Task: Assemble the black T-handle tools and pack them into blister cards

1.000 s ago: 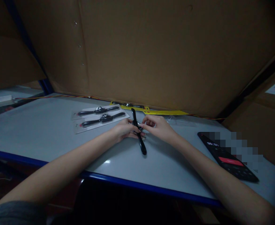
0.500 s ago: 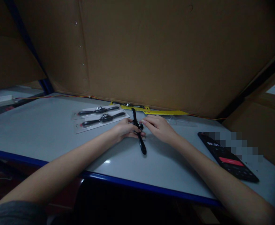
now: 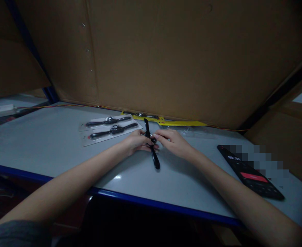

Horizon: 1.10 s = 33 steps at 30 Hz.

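A black spokeshave (image 3: 155, 158) is held just above the table, its two handles pointing away from me and toward me. My left hand (image 3: 137, 141) is closed around its middle, thumb on top and fingers underneath. From the right, my right hand (image 3: 171, 141) pinches at the metal part in the centre of the tool; its fingertips cover what exactly they grip. Two more spokeshaves in clear-and-white packs, a rear pack (image 3: 107, 122) and a front pack (image 3: 112, 132), lie to the left of my hands.
Behind my hands lie a yellow-carded spokeshave pack (image 3: 140, 115), a yellow card (image 3: 183, 123) and clear plastic packaging (image 3: 192, 131). A phone (image 3: 251, 175) with a running timer rests at the right. A cardboard wall (image 3: 166, 61) closes off the back; the blue table edge (image 3: 151, 204) is nearest me.
My right hand has shifted slightly left and down, its fingertips now closer over the middle of the spokeshave. The spokeshave has turned a little; my left hand stays around it.
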Tool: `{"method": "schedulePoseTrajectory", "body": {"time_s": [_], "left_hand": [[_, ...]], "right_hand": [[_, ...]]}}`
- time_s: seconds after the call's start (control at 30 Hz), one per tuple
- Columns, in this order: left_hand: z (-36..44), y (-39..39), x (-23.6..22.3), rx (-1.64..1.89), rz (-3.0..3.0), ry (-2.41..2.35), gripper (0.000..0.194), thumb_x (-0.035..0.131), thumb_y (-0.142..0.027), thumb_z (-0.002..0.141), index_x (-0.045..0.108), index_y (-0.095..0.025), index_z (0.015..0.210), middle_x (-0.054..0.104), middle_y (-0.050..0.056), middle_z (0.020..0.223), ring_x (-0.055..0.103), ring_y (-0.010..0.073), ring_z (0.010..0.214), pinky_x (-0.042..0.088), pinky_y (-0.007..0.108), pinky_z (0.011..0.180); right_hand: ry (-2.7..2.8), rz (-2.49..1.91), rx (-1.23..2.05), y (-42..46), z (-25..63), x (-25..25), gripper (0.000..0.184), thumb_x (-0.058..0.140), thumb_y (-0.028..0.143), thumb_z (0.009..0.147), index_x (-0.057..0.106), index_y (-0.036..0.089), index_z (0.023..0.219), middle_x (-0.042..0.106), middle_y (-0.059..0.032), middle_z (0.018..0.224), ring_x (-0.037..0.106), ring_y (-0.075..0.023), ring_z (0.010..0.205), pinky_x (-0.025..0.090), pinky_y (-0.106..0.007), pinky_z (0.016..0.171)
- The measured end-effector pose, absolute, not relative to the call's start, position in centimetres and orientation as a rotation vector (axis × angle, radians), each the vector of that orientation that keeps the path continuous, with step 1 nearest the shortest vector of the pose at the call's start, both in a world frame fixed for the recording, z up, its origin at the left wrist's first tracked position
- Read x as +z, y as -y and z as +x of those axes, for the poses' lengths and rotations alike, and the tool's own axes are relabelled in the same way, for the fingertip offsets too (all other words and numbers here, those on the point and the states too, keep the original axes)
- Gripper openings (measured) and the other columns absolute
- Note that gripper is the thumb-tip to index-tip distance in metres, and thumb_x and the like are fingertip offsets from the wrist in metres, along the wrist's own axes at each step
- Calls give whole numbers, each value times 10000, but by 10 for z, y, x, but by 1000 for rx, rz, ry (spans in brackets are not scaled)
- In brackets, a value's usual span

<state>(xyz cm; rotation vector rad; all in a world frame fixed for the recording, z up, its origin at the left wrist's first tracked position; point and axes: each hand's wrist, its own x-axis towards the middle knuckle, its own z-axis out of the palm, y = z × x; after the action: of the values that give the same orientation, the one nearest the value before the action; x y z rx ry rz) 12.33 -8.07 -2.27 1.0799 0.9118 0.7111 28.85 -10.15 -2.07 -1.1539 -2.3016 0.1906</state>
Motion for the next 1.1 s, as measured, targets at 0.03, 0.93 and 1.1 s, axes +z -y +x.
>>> {"method": "schedulePoseTrajectory", "body": {"time_s": [0.03, 0.93, 1.1], "left_hand": [[123, 81, -22, 705, 1085, -905, 325, 521, 106, 682, 425, -110, 905, 648, 72, 663, 680, 190, 622, 573, 303, 600], [122, 77, -26, 722, 1083, -890, 351, 564, 84, 663, 416, -116, 911, 646, 66, 697, 687, 212, 640, 577, 354, 653], [122, 78, -25, 717, 1084, -897, 335, 560, 88, 666, 419, -124, 884, 648, 61, 669, 682, 197, 606, 573, 313, 606]], "right_hand": [[2308, -1139, 201, 101, 289, -21, 287, 376, 303, 912, 628, 198, 825, 647, -22, 776, 549, -143, 695, 319, -251, 608], [2312, -1318, -164, 106, 288, -18, 231, 392, 267, 894, 615, 210, 870, 644, -20, 722, 539, -158, 673, 283, -272, 644], [2264, -1370, -110, 106, 286, -20, 219, 417, 286, 878, 587, 203, 770, 587, -8, 620, 504, -157, 618, 263, -258, 579]]}}
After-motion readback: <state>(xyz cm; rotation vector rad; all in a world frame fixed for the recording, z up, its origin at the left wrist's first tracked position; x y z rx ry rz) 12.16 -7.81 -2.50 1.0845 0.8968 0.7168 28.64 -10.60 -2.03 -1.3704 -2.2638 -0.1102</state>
